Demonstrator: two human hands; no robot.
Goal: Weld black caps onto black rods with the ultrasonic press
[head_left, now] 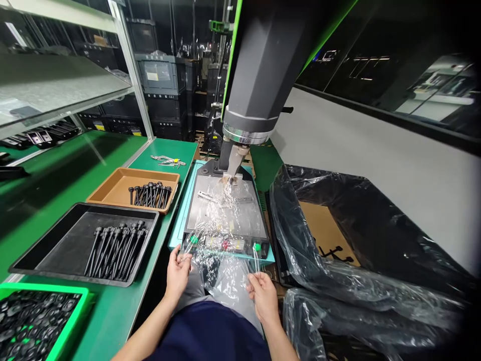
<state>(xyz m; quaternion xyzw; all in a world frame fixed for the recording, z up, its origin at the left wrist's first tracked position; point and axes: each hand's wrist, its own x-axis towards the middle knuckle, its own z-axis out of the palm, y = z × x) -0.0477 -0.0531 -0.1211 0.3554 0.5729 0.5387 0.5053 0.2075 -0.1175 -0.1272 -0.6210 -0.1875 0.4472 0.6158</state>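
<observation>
A clear, crinkled plastic bag (pixel 216 263) hangs between my two hands, over my lap and the front of the press machine's base. My left hand (pixel 178 273) pinches its left edge near a green button (pixel 193 239). On the other side my right hand (pixel 263 295) grips the right edge, below a second green button (pixel 257 246). Through the film show a red button (pixel 225 244) and the metal work plate (pixel 195 220). Above the plate stands the dark machine head (pixel 251 75) with its metal tool (pixel 236 159).
To the left, a black tray (pixel 63 240) and a brown tray (pixel 108 185) hold black bolt-like parts. A green bin (pixel 88 301) contains small black parts. Pliers-like tools (pixel 168 161) lie farther back. At right stands a film-lined box (pixel 293 220) with several black parts on cardboard.
</observation>
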